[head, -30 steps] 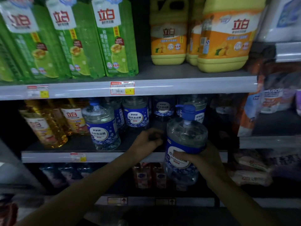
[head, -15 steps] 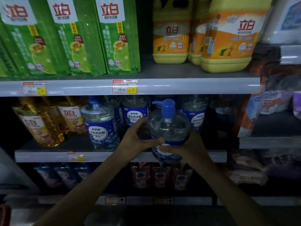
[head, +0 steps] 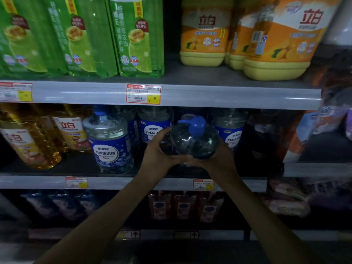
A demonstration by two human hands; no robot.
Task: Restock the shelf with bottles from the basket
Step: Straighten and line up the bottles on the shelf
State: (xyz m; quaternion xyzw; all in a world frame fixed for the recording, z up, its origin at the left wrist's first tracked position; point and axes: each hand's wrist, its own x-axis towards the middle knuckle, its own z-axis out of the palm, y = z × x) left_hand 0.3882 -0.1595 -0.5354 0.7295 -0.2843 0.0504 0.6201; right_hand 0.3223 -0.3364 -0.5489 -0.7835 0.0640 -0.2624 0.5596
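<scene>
From the head camera, both arms reach up to the middle shelf (head: 47,182), where the two hands hold one clear bottle (head: 194,143) with a blue pump top between them. The left hand (head: 156,151) cups the bottle's left side, fingers (head: 162,133) curled up round its shoulder. The right hand (head: 219,159) grips the right side and lower part, fingers wrapped round it. The bottle sits over the shelf just behind the front edge, about midway along it, tipped so the pump faces the camera. Whether its base touches the shelf is hidden by the hands. Left of it, near the front edge, stands a like bottle with a blue label (head: 109,145), and more of the same (head: 154,126) line the back. Amber bottles (head: 28,141) fill the shelf's left end. On the upper shelf (head: 228,96), green packs (head: 137,35) stand on the left and yellow-orange jugs (head: 203,35) on the right, with a price tag (head: 143,94) on its front edge. The shelf below is dim, with reddish bottles (head: 182,205) on it.
</scene>
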